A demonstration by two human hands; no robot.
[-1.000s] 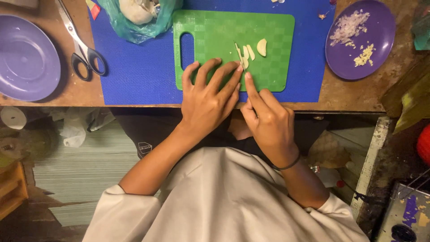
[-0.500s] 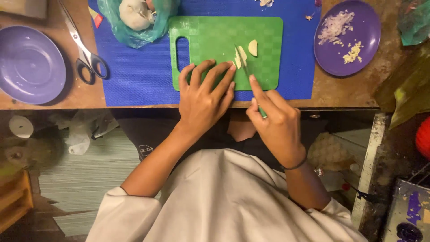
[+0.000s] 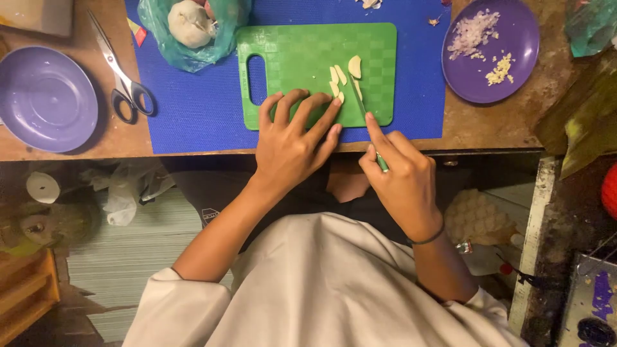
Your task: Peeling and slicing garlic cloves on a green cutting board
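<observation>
A green cutting board (image 3: 302, 54) lies on a blue mat (image 3: 193, 109). Pale garlic slices (image 3: 344, 74) sit near the board's middle right. My left hand (image 3: 292, 141) rests flat on the board's near edge, its fingertips touching the nearest slice. My right hand (image 3: 398, 177) grips a knife (image 3: 361, 106) by its green handle, forefinger along the spine. The thin blade reaches up onto the board just right of the slices.
A purple plate (image 3: 495, 48) with chopped bits stands at the right, an empty purple bowl (image 3: 45, 99) at the left. Scissors (image 3: 122, 77) lie beside the mat. A green plastic bag (image 3: 193, 29) holds a garlic bulb at the back.
The view has shifted slightly. My right hand and the knife have drawn a little apart from my left hand, and the blade now stands beside the slices.
</observation>
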